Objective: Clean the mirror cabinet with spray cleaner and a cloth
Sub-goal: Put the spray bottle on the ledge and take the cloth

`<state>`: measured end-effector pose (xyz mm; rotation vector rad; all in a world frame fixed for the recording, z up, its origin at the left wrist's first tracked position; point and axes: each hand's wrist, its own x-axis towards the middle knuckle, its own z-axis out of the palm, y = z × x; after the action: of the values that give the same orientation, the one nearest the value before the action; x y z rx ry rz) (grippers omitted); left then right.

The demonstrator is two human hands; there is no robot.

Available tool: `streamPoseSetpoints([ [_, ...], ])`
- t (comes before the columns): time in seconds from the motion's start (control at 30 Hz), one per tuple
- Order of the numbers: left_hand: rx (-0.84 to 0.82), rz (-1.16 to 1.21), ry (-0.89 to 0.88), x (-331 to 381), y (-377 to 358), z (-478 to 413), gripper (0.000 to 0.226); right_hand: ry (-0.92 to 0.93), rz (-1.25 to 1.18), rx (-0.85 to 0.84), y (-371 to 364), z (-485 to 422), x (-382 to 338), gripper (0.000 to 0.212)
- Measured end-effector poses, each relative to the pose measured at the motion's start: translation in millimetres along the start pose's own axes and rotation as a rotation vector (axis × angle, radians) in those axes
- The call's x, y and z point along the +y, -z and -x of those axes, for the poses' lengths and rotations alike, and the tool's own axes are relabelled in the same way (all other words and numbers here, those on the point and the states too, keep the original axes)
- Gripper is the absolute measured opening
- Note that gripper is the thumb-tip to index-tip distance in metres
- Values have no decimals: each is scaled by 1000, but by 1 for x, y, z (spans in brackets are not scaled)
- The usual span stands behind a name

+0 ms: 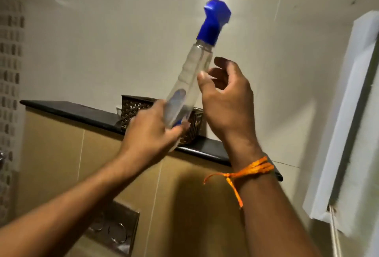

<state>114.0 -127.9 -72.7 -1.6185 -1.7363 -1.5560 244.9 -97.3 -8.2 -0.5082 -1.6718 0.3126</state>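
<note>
Left hand [151, 129] had the spray bottle [192, 76] gripped round its base, fingers curled under it. The bottle was held up in front of the pale wall, leaning right, with the blue spray head [215, 20] on top and blurred. Right hand [227, 96] was just beside the bottle's middle, fingers loosely curled and holding nothing. Its thumb tip sat at the bottle's edge; couldn't tell whether it touched. Looked like a hand-over or regrip so the right could work the trigger — my read only. To do it well: close the right hand round the upper body just below the blue collar, index finger free for the trigger, and let the left go only once that grip is firm, since clear plastic may be slick. Then turn the nozzle toward the white-edged cabinet [352, 113] at the right edge, presumably the mirror cabinet, well apart from the bottle. No cloth in view, so one needs fetching. Behind the hands, a woven basket [133, 107] sat on a dark shelf [71, 109] — keep the spray off it.
</note>
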Motion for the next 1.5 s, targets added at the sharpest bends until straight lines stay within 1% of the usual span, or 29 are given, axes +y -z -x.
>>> streamPoseSetpoints([
  [0.1, -2, 72, 65, -2, 7, -52, 54, -19, 91, 7, -8, -25, 17, 45],
  [0.23, 17, 223, 145, -9, 12, -116, 53, -12, 241, -102, -26, -42, 39, 49],
  [0.33, 65, 243, 179, -19, 10, -151, 55, 19, 288, -151, -37, -50, 50, 49],
  [0.4, 64, 214, 194, -29, 5, -165, 59, -5, 298, -163, -45, -58, 56, 47],
  [0.47, 16, 170, 219, -41, -3, -171, 59, -49, 332, -186, -55, -67, 65, 46],
  [0.57, -58, 84, 283, -65, -18, -171, 55, -133, 390, -283, -70, -78, 78, 46],
  [0.63, -78, -20, 320, -83, -27, -169, 54, -177, 439, -355, -77, -79, 90, 44],
  [0.7, -67, -167, 313, -95, -33, -168, 57, -184, 511, -398, -84, -72, 103, 42],
  [0.77, -39, -248, 304, -99, -36, -168, 58, -147, 591, -392, -89, -61, 112, 43],
  [0.83, -39, -269, 314, -100, -37, -170, 57, -114, 614, -363, -92, -55, 114, 44],
  [0.97, -129, -307, 355, -98, -36, -174, 56, -82, 653, -359, -93, -55, 116, 44],
  [1.03, -165, -295, 371, -98, -35, -176, 56, -74, 662, -344, -93, -55, 117, 46],
  [1.17, -145, -216, 419, -97, -31, -180, 62, -55, 657, -321, -95, -53, 119, 47],
  [1.23, -168, -177, 458, -95, -29, -181, 60, -46, 651, -321, -94, -53, 120, 48],
  [1.3, -224, -159, 489, -94, -28, -181, 55, -39, 648, -319, -94, -53, 121, 49],
  [1.37, -261, -190, 507, -92, -30, -181, 54, -30, 657, -320, -93, -53, 121, 49],
  [1.5, -226, -250, 508, -91, -36, -182, 64, -14, 674, -337, -93, -54, 121, 48],
])
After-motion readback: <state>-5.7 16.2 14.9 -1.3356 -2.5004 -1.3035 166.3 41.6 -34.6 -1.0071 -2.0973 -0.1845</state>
